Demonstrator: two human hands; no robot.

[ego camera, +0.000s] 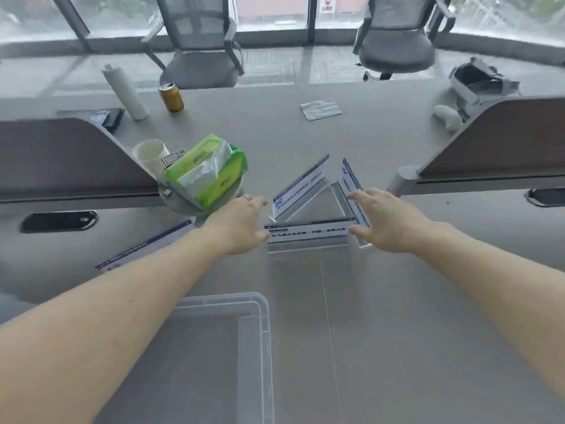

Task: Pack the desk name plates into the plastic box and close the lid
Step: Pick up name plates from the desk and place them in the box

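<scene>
Plastic box (253, 347) at 6 o'clock on worktop (397, 316), open, nothing inside. Both hands at the nearest name plate (308, 235): left hand (241, 223) touches its 9 o'clock end, right hand (386, 223) its 3 o'clock end. Both grips are spread, not closed on it. Two more plates (301, 189) stand behind, forming a triangle. Fourth plate (143, 247) lies at 9 o'clock. Tissue pack (208, 171) at 11 o'clock.

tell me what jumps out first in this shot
Two bare arms reach across the grey desk, the left hand and right hand open at either end of the nearest name plate. It forms a triangle with two more plates behind it. Nearer the person, at bottom centre, sits the lidless clear box, and a bright green tissue pack lies left of the plates.
</scene>
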